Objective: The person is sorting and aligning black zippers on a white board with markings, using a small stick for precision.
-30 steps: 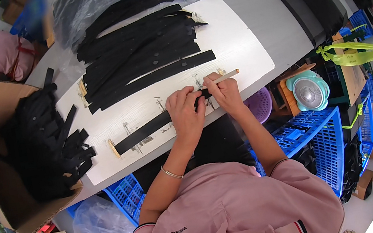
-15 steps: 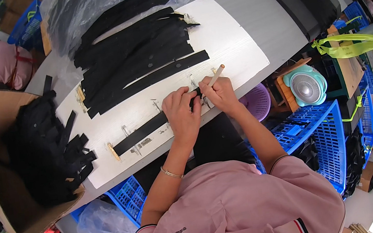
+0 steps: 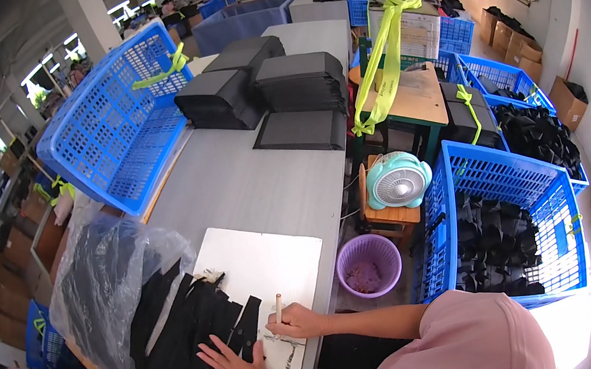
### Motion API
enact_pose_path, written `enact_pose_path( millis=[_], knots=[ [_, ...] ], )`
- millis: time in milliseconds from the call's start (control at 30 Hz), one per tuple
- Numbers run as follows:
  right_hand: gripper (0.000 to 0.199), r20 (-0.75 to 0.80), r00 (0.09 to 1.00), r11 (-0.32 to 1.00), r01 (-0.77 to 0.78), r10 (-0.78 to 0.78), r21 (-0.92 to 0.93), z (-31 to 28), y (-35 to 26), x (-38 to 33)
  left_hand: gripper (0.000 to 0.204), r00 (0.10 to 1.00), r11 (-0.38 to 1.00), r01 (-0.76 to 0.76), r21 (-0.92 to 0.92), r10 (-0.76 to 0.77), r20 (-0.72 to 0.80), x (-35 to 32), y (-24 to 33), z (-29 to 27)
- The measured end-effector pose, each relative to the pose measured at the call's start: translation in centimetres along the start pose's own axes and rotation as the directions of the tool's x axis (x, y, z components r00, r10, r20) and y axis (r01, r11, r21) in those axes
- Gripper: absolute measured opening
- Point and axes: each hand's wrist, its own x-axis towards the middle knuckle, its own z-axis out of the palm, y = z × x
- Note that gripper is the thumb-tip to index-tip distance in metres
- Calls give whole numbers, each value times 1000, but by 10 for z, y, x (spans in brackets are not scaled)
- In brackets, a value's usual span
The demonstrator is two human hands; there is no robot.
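My left hand (image 3: 233,363) is open, its fingers spread over the near edge of a pile of black fabric strips (image 3: 187,351). My right hand (image 3: 297,322) is closed round a slim, pale, pen-like stick (image 3: 279,306), which stands nearly upright out of the fist. Beneath both hands lies a white board (image 3: 267,250). Dark marks show on the board beside my right hand. Whether my left fingers grip a strip cannot be made out.
Clear plastic sheeting (image 3: 99,295) lies beyond the strips. A blue crate (image 3: 121,124) and stacked dark sheets (image 3: 297,78) stand farther along the grey table (image 3: 231,172). To the right are a purple basket (image 3: 369,266), a turquoise fan (image 3: 398,181) and a blue crate of black pieces (image 3: 567,217).
The view has swung up and to the right. My left hand has left the strip near the table edge and opened over the pile. My right hand still holds the stick.
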Motion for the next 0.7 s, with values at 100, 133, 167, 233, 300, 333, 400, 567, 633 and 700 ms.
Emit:
enact_pose_path(
  millis=[100,133,167,233,300,333,400,567,633,700],
  knots=[
    [35,-7,1000,999,12,-12,-45,2,2,3,116,1000,997,-15,74,15,0,52,-36,0],
    [34,-4,1000,999,-5,5,-44,3,-1,4,115,997,991,-57,120,62,-39,68,-49,1],
    [34,-1,1000,999,-22,22,-41,5,-1,5,114,991,981,-95,169,109,-76,83,-59,-1],
    [33,12,1000,997,-26,27,-68,8,3,5,111,994,976,-73,204,88,-61,108,-69,-10],
    [32,30,999,995,-32,35,-92,10,6,4,109,997,969,-47,242,60,-45,130,-78,-18],
    [32,35,999,994,-39,42,-103,12,5,3,106,996,966,-10,257,31,-80,139,-87,-17],
    [32,64,997,994,-40,47,-104,11,5,1,102,987,939,76,336,-21,-162,157,-119,-4],
    [29,33,996,996,-86,86,-5,7,-2,0,97,949,878,262,401,-158,-274,202,-175,13],
    [25,30,988,988,-154,153,15,1,-2,1,96,950,911,195,363,-83,-302,207,-165,18],
    [26,-9,976,974,-216,217,69,-2,-5,1,94,956,940,97,326,4,-294,207,-154,14]
  ],
)
